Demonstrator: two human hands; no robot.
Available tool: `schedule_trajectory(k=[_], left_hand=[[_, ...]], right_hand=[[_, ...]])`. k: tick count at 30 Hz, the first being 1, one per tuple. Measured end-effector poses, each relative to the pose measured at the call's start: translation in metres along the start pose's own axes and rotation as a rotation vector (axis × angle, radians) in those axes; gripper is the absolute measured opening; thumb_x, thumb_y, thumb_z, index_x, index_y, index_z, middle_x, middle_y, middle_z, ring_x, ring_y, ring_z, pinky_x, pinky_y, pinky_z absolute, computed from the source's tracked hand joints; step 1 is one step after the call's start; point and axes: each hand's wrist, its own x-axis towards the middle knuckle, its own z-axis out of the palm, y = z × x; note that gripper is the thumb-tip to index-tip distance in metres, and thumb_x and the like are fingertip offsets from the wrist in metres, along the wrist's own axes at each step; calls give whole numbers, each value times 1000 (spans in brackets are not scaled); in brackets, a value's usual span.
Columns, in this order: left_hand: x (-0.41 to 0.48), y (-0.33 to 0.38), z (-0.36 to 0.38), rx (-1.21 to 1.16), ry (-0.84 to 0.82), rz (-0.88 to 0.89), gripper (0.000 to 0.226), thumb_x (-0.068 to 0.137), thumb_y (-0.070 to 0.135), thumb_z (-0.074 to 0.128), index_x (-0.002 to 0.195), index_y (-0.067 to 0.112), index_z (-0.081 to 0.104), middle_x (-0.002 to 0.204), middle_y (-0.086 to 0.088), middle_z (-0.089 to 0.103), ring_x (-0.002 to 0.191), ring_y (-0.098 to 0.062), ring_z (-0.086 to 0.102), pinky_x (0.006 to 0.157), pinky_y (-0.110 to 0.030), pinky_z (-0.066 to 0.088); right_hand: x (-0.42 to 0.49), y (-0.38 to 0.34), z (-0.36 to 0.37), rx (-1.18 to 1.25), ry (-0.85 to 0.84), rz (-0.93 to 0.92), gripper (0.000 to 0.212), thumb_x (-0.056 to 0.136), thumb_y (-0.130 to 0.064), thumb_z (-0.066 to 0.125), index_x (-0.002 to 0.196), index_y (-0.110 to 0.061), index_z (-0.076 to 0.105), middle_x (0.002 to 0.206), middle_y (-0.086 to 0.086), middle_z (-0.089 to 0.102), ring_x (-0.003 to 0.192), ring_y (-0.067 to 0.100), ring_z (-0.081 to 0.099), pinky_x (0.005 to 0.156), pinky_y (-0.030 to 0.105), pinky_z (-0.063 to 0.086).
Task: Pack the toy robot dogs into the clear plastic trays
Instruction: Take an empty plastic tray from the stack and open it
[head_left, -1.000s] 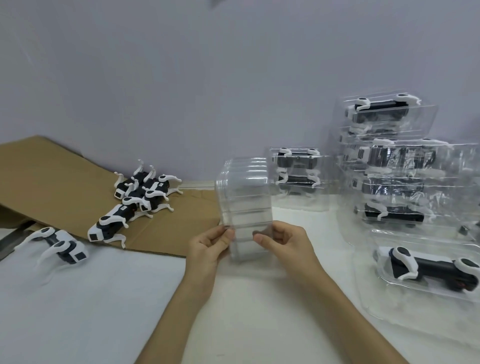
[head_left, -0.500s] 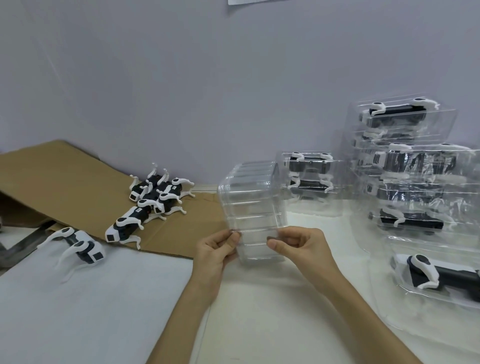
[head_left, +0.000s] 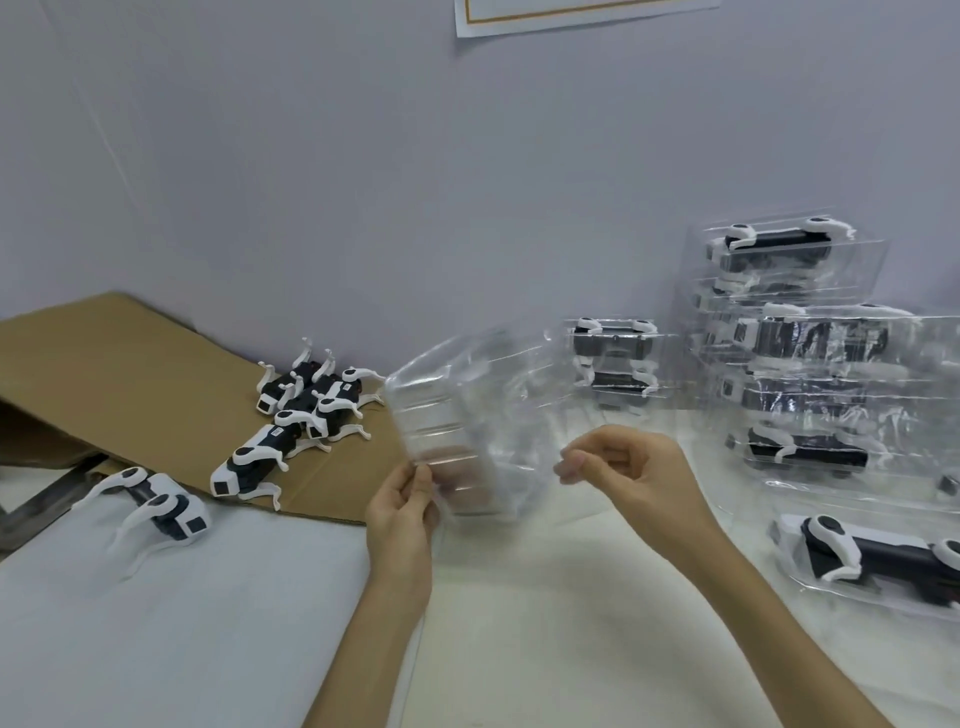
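Left hand (head_left: 402, 501) pinches the tray stack (head_left: 436, 431) steady mid-surface. Right hand (head_left: 628, 473) pinches one tray (head_left: 519, 415), likely peeling it free

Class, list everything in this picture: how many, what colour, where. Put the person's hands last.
Loose toy dogs: about six, black and white; a cluster on the cardboard, one on the table cover at left.
Packed trays: several, clear, each holding a dog; stacked at right, more by the wall, one front right.
Empty trays: a few nested, clear, blurred; held up at centre.
Cardboard: one, brown; left, by the wall.
Paper: one, white; on the wall, top.
Table cover: one, white; over the table.
Left hand: its grip is on the empty trays' left edge.
Right hand: its grip pinches their right edge.
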Motion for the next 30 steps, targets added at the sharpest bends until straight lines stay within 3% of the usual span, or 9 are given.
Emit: schedule_trajectory(k=[2,9,13,17,20,23,26,29,30], left_hand=[[0,1,1,-35,38,-21,18,104,10,49,109,9,66,106,-15,63,99,-25,57,96,-40,45],[-4,-3,9,33,137,12,16,106,12,48,114,11,61,92,-2,64,87,-17,59,79,-29,50],[-8,-6,18,140,278,119,23,106,13,47,127,22,46,109,-2,62,88,-11,62,76,-21,49],[11,3,32,32,347,-102,34,103,0,41,135,10,45,114,-11,61,93,-26,60,92,-47,53],[37,8,43,-28,348,-283,34,95,-12,42,124,-3,58,85,-13,64,66,-23,58,62,-35,54],[57,4,57,5,361,-338,38,96,-12,43,132,-6,54,110,-20,64,83,-28,59,62,-35,50],[70,-1,71,145,270,-332,30,101,1,53,130,-4,53,115,-17,61,92,-26,58,73,-38,52],[69,5,84,350,81,-381,6,99,1,55,99,7,56,89,-9,54,70,-17,49,61,-28,43],[66,9,85,390,15,-394,13,100,0,52,90,9,55,83,-6,51,67,-15,48,60,-27,42]], right_hand=[[-7,-7,-10,-70,91,-57,13,93,-7,67,87,-18,71,80,-4,77,78,13,74,79,22,54],[-68,5,-1,-393,176,-84,15,96,-29,58,90,-41,52,97,-22,65,97,1,63,76,12,43],[-69,9,-6,-377,253,-81,24,94,-16,64,88,-37,54,93,-21,66,92,1,64,76,9,42],[-67,6,-11,-371,274,-71,23,93,-14,65,87,-34,56,90,-17,67,90,5,65,75,9,42],[-68,0,-11,-385,258,-97,21,94,-18,65,86,-35,55,89,-17,66,88,6,64,77,12,42],[-70,-5,-8,-425,195,-124,14,97,-31,57,88,-38,50,90,-20,63,87,7,63,75,18,43],[-71,-9,-6,-477,149,-173,7,93,-44,51,92,-42,45,87,-23,58,83,5,59,73,18,43],[-73,-10,-6,-528,106,-177,17,88,-49,49,103,-47,41,89,-23,56,84,6,55,76,17,44],[-73,-9,-7,-539,97,-172,21,88,-49,49,107,-47,41,89,-23,56,86,6,54,78,15,43]])
